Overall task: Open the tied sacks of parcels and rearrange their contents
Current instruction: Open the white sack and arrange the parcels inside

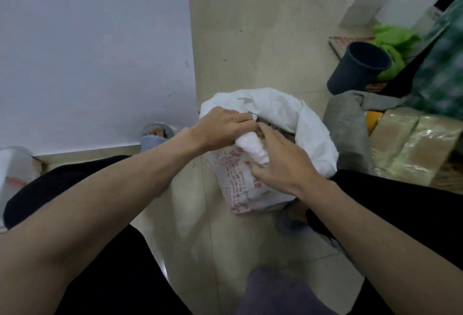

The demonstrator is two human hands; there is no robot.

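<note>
Both hands (253, 144) gripping the white sack's (275, 111) rolled rim, dark bin (355, 69) and wrapped parcels (406, 144) just beside

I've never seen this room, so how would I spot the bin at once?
Look past the white sack the hands work on, toward the clutter at the right wall. The dark bucket-shaped bin stands tilted on the floor beside a bright green bag, the only round, open-topped thing there.

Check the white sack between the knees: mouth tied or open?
Partly open. The white sack gapes at the far side, showing a dark interior, while both hands, left and right, grip its twisted neck.
</note>
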